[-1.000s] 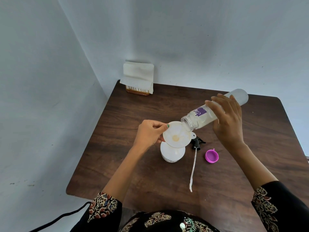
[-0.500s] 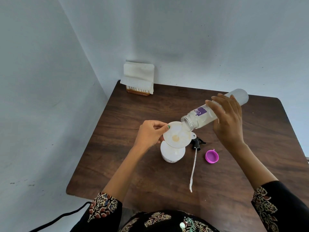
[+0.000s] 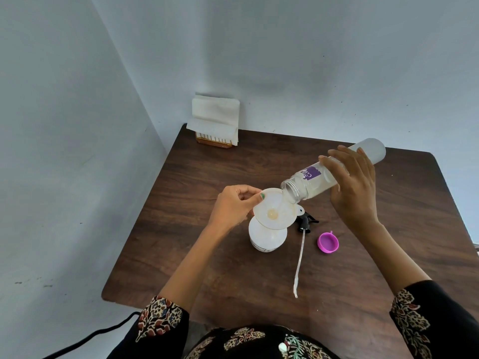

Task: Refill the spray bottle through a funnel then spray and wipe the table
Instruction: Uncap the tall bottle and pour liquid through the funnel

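A white spray bottle (image 3: 267, 238) stands upright at the middle of the brown table (image 3: 207, 255), with a white funnel (image 3: 274, 211) set in its neck. My left hand (image 3: 233, 206) pinches the funnel's left rim. My right hand (image 3: 353, 187) grips a clear refill bottle (image 3: 311, 181) with a purple label, tilted mouth-down over the funnel's right rim. Liquid lies in the lower side of that bottle and a little pools in the funnel. The black spray head (image 3: 305, 221) with its long white tube lies on the table just right of the spray bottle.
A purple cap (image 3: 328, 242) lies open side up, right of the spray head. A stack of white napkins (image 3: 215, 120) in a holder stands at the table's back left corner against the wall. A black cable (image 3: 90, 335) runs along the floor at lower left.
Both hands keep the same hold and pose. The refill bottle stays tilted over the funnel. I see no clear shift of anything.
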Available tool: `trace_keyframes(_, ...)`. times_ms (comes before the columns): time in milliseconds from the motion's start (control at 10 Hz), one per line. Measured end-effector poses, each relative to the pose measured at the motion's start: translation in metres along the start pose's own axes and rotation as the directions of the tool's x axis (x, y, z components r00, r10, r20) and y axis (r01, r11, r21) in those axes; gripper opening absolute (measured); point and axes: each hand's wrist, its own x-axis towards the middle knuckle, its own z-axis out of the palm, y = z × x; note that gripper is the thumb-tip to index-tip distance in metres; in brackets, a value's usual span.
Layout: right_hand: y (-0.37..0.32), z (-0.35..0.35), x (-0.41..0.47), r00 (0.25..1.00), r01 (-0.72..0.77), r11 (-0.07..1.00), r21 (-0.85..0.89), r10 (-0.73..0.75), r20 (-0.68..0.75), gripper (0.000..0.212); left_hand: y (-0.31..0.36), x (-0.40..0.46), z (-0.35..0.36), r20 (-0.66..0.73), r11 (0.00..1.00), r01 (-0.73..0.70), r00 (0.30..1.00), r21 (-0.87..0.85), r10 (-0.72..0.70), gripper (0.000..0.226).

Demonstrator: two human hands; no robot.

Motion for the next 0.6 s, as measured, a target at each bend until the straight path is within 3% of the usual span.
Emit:
trace_keyframes(200,-0.0023,-0.001,0.0007,1.0,0.008,1.0,0.008,-0.007,-0.017,0.032,-0.0019,-0.0004,-0.001,0.007,1.0,-0.004,1.0,-0.019,0.005,0.014)
trace_keyframes(600,-0.0011,-0.0001,0.0014,1.0,0.014,1.0,0.003,-0.014,-0.02,0.033,-0.0019,0.0004,-0.0012,0.006,1.0,0.0,1.0,-0.015,0.0,0.017)
